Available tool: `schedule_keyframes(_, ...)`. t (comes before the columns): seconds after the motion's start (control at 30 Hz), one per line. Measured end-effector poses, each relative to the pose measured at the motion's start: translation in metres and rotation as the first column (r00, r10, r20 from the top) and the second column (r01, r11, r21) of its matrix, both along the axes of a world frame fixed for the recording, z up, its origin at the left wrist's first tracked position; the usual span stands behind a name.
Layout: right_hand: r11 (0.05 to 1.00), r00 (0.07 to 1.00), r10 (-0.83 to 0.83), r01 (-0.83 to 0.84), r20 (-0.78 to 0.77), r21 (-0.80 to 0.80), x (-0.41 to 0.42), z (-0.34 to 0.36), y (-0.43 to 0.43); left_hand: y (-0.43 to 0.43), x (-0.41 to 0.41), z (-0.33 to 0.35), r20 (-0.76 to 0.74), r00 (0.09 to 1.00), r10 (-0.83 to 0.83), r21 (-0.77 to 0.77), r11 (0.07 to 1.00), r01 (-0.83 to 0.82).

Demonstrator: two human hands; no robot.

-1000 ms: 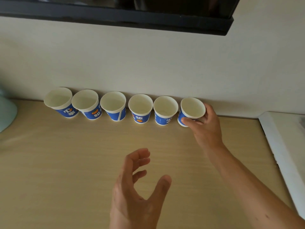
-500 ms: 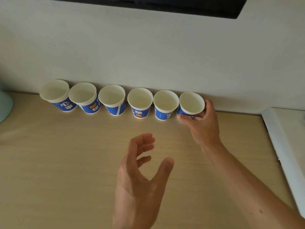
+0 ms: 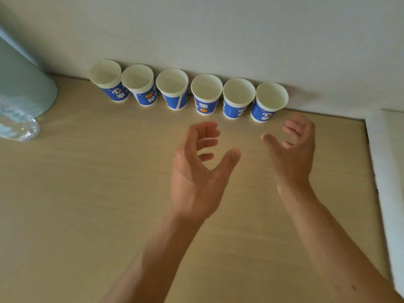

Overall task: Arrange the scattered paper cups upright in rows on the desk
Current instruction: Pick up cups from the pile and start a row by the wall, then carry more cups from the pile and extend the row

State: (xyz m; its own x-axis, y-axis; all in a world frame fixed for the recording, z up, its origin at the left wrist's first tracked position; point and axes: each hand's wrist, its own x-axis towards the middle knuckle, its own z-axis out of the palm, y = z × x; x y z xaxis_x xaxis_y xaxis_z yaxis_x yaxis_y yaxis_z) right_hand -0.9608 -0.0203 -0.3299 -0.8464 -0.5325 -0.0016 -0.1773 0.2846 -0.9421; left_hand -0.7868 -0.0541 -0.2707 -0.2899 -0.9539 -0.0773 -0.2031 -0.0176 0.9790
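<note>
My right hand [image 3: 290,154] (loose, empty, like my left hand [image 3: 196,171]) hovers just short of the row's end cup [image 3: 270,101].

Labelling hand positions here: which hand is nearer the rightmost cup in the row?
Right. The right hand hovers just in front of the rightmost cup, not touching; the left hand is farther, in front and to its left.

6 upright cups [image 3: 206,94], wall-side row
</note>
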Motion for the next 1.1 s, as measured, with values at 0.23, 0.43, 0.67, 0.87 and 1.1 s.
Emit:
schedule_keyframes(0.23, 0.990, 0.985, 0.128, -0.120, 0.115, -0.076, 0.073, 0.077, 0.034, 0.027, 0.063, 0.055, 0.042, 0.999, 0.027, -0.016, 1.000, -0.027)
schedule_keyframes(0.43, 0.958, 0.933, 0.272, -0.238, 0.237, -0.162, 0.162, 0.130, 0.077, 0.077, 0.160, 0.105, 0.074, 0.992, 0.106, -0.019, 0.994, -0.105)
schedule_keyframes(0.67, 0.905, 0.868, 0.416, -0.367, 0.272, -0.214, 0.291, 0.183, 0.120, 0.122, 0.289, 0.151, 0.011, 0.971, 0.241, -0.032, 0.970, -0.240)
schedule_keyframes(0.87, 0.835, 0.797, 0.546, -0.494, 0.259, -0.242, 0.429, 0.216, 0.130, 0.147, 0.432, 0.195, -0.057, 0.931, 0.361, -0.101, 0.926, -0.365)
schedule_keyframes(1.1, 0.713, 0.678, 0.699, -0.637, 0.227, -0.295, 0.573, 0.253, 0.120, 0.162, 0.567, 0.240, -0.102, 0.861, 0.498, -0.167, 0.845, -0.508)
